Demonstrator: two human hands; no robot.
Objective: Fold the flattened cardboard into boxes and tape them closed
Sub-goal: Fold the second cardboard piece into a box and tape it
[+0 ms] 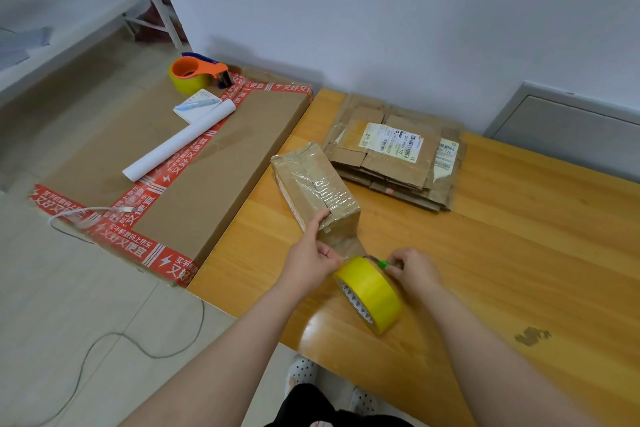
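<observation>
I have both hands low over the near side of the table (pixel 519 236). The box (pixel 311 180) lies on its side on the wood, near the table's left edge, wrapped in clear tape, its near end turned toward me. My left hand (pixel 311 258) reaches up to that end: the forefinger lies straight against the box's near left corner, while the thumb and the curled fingers pinch the left edge of the strip (pixel 346 241) of clear tape. The strip runs from the box's near end down to the yellow roll (pixel 372 291), which stands on edge on the table between my hands. My right hand (pixel 414 270) is closed around a small green tool (pixel 386 265); its tip sits at the top of the roll, where the strip leaves it. I cannot tell what kind of tool it is.

Behind the box, toward the wall, the stack (pixel 391 156) of flattened cardboard lies on the table, shipping labels facing up.

Left of the table, touching its edge, lies a big flat carton (pixel 207 156) edged with red printed tape. On it are an orange dispenser (pixel 194 74) with a yellow roll, a notepad (pixel 194 106) with a pen (pixel 204 103) on top, a white paper tube (pixel 176 142) and a white cable (pixel 86 213) trailing onto the floor (pixel 69 305).
</observation>
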